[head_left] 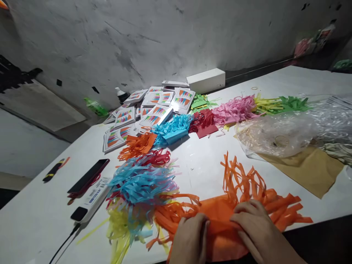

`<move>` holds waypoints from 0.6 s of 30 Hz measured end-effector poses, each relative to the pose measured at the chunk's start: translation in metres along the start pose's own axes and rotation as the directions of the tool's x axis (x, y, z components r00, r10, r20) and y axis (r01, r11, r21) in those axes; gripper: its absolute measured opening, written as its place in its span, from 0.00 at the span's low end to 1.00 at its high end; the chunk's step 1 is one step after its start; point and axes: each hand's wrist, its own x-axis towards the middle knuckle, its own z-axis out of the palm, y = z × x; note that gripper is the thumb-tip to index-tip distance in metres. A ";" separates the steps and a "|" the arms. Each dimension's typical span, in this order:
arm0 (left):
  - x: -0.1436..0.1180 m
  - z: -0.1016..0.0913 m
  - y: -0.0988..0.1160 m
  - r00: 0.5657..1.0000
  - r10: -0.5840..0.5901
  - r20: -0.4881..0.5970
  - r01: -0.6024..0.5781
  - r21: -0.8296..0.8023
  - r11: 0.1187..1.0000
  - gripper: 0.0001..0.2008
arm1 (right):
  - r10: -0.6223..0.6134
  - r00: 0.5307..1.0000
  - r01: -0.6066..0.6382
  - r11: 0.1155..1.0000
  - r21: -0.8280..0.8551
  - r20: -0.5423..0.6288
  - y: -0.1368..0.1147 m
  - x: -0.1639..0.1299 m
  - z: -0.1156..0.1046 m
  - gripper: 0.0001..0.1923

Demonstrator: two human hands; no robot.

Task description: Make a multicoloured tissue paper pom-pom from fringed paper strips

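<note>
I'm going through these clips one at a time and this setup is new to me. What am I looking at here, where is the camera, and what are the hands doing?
There is no machine here: a person works with bare hands, and the single picture comes from a camera on their head, looking down and forward. The left hand and right hand both press on a piece of orange fringed paper at the near edge of a white table. Beside it lies a pile of blue, red and yellow fringes. Farther back are more bundles in orange, blue, red, pink and green, a stack of printed cards, a white box, a clear plastic bag, and a phone at the left.
</note>
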 end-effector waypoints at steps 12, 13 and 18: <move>0.031 0.003 0.004 0.946 -0.223 0.233 0.146 0.308 0.940 0.08 | -0.043 0.999 0.034 0.921 -0.387 -0.015 0.006 0.007 0.009 0.18; 0.031 0.004 0.004 0.946 -0.222 0.238 0.141 0.316 0.938 0.08 | -0.152 0.988 0.136 0.925 -0.354 -0.017 0.005 0.005 0.009 0.19; 0.030 0.005 -0.001 0.980 -0.177 0.093 0.151 0.236 0.960 0.08 | -0.290 0.956 0.274 0.937 -0.215 -0.043 0.001 -0.001 0.023 0.22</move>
